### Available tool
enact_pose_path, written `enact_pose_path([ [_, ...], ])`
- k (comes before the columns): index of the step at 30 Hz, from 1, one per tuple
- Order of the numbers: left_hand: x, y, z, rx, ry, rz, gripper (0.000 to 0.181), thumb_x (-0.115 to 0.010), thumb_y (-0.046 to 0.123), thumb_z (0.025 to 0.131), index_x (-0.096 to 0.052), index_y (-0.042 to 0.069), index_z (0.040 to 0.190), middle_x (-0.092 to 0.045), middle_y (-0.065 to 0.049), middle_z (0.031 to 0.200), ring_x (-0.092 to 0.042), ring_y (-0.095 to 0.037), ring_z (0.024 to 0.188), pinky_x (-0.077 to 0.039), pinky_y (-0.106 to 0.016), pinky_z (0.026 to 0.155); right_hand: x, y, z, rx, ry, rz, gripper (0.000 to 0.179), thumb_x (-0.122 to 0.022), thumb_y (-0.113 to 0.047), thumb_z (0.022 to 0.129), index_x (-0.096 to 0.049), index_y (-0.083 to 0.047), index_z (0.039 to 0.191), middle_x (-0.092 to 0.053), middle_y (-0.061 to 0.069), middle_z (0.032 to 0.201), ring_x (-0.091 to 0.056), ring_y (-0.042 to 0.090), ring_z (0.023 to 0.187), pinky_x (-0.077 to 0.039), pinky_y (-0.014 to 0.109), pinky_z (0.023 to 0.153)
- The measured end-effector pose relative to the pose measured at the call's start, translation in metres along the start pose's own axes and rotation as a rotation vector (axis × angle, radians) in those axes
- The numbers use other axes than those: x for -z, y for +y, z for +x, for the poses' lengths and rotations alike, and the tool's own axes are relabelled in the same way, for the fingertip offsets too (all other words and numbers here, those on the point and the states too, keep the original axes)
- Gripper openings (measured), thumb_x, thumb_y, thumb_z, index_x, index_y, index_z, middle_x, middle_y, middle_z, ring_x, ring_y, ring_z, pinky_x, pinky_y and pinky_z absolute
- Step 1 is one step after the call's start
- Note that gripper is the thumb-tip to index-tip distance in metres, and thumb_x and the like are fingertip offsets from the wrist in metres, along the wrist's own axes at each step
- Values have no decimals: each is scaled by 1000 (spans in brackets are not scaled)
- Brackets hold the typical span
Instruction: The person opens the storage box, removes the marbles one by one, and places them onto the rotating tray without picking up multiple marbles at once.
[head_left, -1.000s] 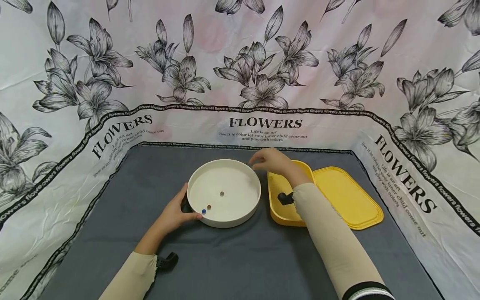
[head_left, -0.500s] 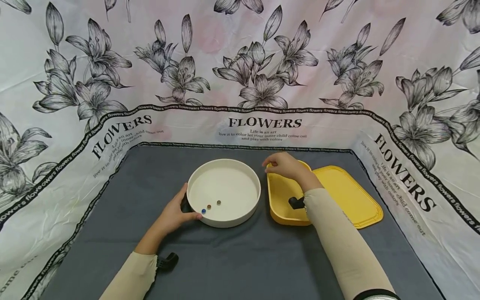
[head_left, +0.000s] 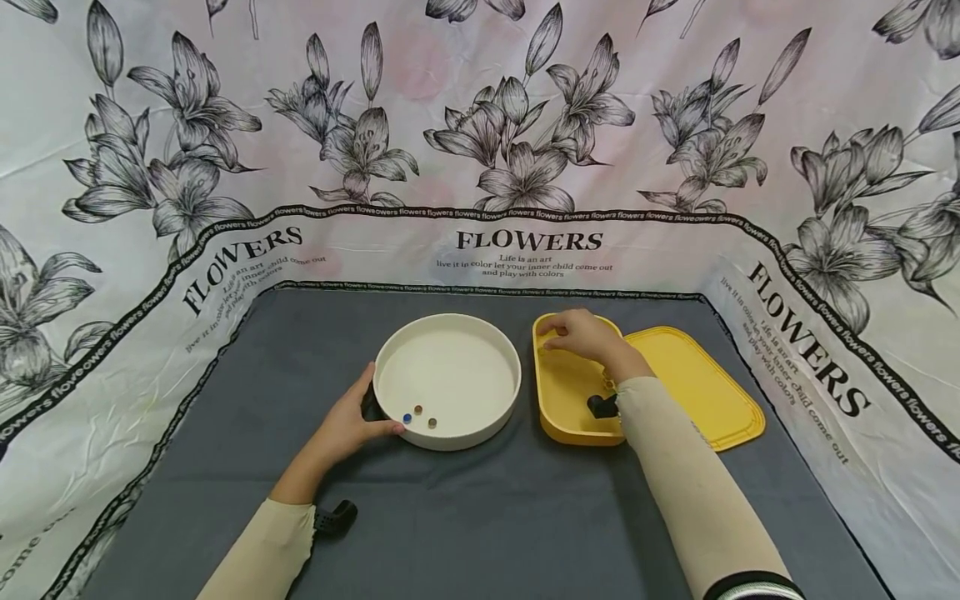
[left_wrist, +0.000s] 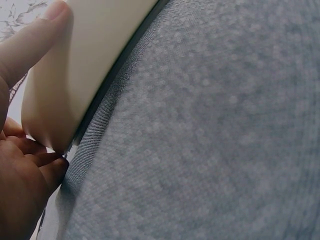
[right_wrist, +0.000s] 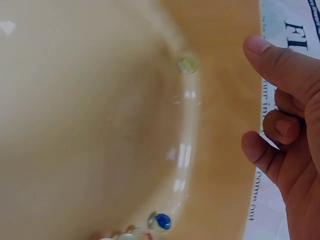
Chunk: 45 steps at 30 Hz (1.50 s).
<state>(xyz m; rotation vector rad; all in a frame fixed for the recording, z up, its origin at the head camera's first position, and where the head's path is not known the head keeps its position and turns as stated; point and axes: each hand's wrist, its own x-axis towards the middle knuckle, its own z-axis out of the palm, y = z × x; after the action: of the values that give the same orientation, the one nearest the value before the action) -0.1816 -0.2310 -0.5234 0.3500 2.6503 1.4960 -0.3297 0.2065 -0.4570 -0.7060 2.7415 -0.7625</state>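
My left hand grips the near left side of a round white dish, thumb at the rim and fingers low on the outer wall. Inside the dish, a blue marble and two brownish marbles lie close together near the thumb. Over the far end of a yellow box, my right hand hovers with loosely bent fingers and nothing between them. The right wrist view shows a yellow-green marble and a blue-and-clear marble along the box's inner edge, with several more partly cut off below.
A yellow lid lies to the right of the box, partly behind the right forearm. Grey cloth covers the table, and a flower-printed white sheet borders it. A black wrist camera mount juts from the left sleeve.
My right hand has moved right, from beside the dish to over the yellow box. One brownish marble has rolled toward the dish's near left side. The left hand keeps its hold.
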Motion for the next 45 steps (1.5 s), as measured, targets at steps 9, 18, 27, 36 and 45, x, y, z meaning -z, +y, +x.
enact_pose_path([
  [9, -1, -1, 2, -26, 2, -5, 134, -94, 42, 72, -3, 10, 166, -7, -16, 172, -16, -34, 157, -20, -59, 124, -9, 18, 5, -18, 13, -26, 25, -76, -20, 95, -76, -16, 120, -74, 3, 120, -65, 24, 108, -54, 45, 96],
  [18, -1, -3, 3, -22, 10, 1, 135, -93, 43, 72, -2, 14, 166, -8, -13, 172, -17, -34, 157, -20, -59, 124, -15, 25, 9, -23, 29, -24, 23, -78, -22, 93, -77, -15, 115, -74, 4, 117, -63, 23, 102, -51, 44, 96],
  [27, -1, -1, 3, -12, 8, 4, 135, -93, 42, 72, -2, 10, 166, -7, -14, 172, -15, -34, 158, -19, -59, 125, -18, 25, 13, -39, 4, -37, 23, -77, -21, 92, -79, -17, 115, -75, 1, 113, -63, 23, 101, -50, 46, 101],
  [36, 0, 0, 2, 4, 11, 19, 134, -94, 42, 73, -3, 9, 166, -9, -14, 172, -17, -34, 157, -20, -59, 124, -20, 22, 17, 0, -21, -103, 14, -78, -21, 93, -80, -15, 106, -75, -2, 102, -62, 20, 91, -52, 42, 95],
  [45, 0, 0, 1, 9, -3, -36, 135, -94, 39, 72, -2, 5, 165, -7, -15, 172, -25, -33, 154, -25, -53, 124, -19, 23, 18, -22, -3, -42, 13, -78, -21, 92, -79, -17, 105, -75, -2, 101, -63, 19, 92, -53, 37, 91],
])
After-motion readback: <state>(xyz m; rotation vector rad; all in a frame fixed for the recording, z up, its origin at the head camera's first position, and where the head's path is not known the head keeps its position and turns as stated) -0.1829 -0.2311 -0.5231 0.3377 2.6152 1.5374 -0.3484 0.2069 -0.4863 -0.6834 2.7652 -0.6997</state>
